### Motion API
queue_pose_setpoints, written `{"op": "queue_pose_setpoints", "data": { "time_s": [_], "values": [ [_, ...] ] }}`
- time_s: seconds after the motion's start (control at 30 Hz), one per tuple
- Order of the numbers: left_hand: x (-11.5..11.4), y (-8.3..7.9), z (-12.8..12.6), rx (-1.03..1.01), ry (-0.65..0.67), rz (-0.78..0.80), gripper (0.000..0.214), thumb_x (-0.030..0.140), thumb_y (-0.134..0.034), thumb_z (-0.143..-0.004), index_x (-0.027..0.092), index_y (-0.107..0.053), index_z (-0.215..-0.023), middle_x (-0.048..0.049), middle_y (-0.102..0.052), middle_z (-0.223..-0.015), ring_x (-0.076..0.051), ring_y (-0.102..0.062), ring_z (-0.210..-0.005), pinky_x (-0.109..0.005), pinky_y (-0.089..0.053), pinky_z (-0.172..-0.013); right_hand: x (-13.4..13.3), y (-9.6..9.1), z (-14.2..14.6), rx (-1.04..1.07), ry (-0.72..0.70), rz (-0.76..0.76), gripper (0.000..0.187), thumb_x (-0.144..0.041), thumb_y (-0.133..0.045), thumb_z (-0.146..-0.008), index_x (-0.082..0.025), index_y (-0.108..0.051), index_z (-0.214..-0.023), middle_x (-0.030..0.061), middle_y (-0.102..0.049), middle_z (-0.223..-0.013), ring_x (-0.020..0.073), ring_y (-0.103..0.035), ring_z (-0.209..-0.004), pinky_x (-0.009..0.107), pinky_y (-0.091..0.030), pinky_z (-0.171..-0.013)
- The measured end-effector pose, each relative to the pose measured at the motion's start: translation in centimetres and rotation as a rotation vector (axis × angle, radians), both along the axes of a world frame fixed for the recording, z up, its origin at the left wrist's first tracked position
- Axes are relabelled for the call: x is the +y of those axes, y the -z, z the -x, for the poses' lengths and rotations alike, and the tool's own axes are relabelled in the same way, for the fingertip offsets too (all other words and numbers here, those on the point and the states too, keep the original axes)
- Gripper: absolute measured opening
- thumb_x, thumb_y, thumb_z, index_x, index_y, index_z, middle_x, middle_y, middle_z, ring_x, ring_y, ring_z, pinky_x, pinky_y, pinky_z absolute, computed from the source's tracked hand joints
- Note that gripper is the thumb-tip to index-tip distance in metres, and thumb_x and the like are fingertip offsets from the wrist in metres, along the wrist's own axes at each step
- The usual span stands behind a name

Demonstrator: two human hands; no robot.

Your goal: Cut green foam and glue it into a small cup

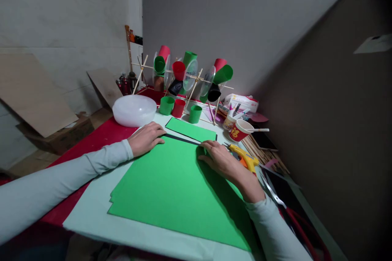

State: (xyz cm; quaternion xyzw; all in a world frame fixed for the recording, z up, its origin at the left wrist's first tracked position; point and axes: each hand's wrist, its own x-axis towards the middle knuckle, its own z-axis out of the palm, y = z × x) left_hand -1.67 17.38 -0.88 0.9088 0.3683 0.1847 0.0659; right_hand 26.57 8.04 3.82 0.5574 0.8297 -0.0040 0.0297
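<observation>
A large green sheet (pixel 171 183) lies in front of me, with at least one more beneath it, as the stepped left corner shows. A thin black strip (pixel 182 139) runs along its far edge. My left hand (pixel 147 138) rests at the far left corner, fingers stretched towards the strip's left end and thumb apart. At the strip's right end, my right hand (pixel 219 157) touches the sheet with bent fingers, its thumb spread away from them. Just beyond lies a narrow green strip (pixel 191 129) with dark edges.
Behind stand a stick frame (pixel 199 75) with coloured cups, small paper cups (pixel 178 108) and a translucent bowl (pixel 134 110). To the right are a yellow glue gun (pixel 246 157), red-handled scissors (pixel 283 204), a red-and-white cup (pixel 240 131) and wooden sticks (pixel 260 153).
</observation>
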Motion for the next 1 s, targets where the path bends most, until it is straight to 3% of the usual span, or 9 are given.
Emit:
{"op": "queue_pose_setpoints", "data": {
  "time_s": [0.13,0.33,0.57,0.77,1.0],
  "values": [
    [0.0,-0.2,-0.1,0.023,0.009,-0.013,0.028,0.028,-0.059,-0.094,0.015,-0.071,-0.115,-0.0157,-0.068,-0.116,-0.030,-0.058,-0.111,-0.045,-0.047,-0.100,-0.1,-0.2,0.5,-0.001,0.024,0.017,0.027,-0.026,-0.059,-0.098,-0.013,-0.063,-0.122,0.0152,-0.067,-0.122,0.0260,-0.062,-0.114,0.040,-0.050,-0.095],
    [-0.2,-0.6,-0.2,0.039,0.015,-0.024,0.020,0.026,-0.061,-0.092,0.013,-0.070,-0.105,-0.0149,-0.067,-0.104,-0.030,-0.057,-0.103,-0.045,-0.048,-0.093,-0.5,-0.5,1.0,-0.049,0.056,0.019,0.027,-0.025,-0.061,-0.098,-0.014,-0.061,-0.123,0.0098,-0.067,-0.120,0.0244,-0.064,-0.109,0.045,-0.051,-0.094],
    [-0.1,-0.5,-0.1,-0.009,0.021,0.003,0.013,0.027,-0.058,-0.092,0.016,-0.065,-0.096,-0.0116,-0.063,-0.099,-0.029,-0.056,-0.098,-0.044,-0.048,-0.089,-0.4,-0.5,1.1,-0.028,0.065,-0.044,0.026,-0.023,-0.069,-0.091,-0.014,-0.063,-0.115,0.0127,-0.066,-0.114,0.0276,-0.060,-0.105,0.039,-0.047,-0.086],
    [-0.2,-0.6,0.0,-0.143,0.007,0.046,0.027,0.031,-0.061,-0.089,0.016,-0.065,-0.112,-0.0152,-0.065,-0.112,-0.032,-0.056,-0.109,-0.049,-0.045,-0.098,-0.1,-0.5,0.8,0.059,0.070,-0.143,0.015,-0.009,-0.060,-0.092,-0.016,-0.064,-0.105,0.0116,-0.063,-0.105,0.0230,-0.057,-0.094,0.031,-0.040,-0.077],
    [-0.3,-2.3,0.3,-0.430,-0.041,0.151,0.016,0.033,-0.065,-0.083,0.021,-0.074,-0.081,-0.0055,-0.071,-0.085,-0.024,-0.064,-0.084,-0.040,-0.048,-0.084,-0.4,-0.7,0.3,0.181,0.076,-0.234,0.021,-0.013,-0.047,-0.099,-0.019,-0.066,-0.091,0.0062,-0.060,-0.093,0.0171,-0.054,-0.076,0.028,-0.034,-0.063]
  ]
}}
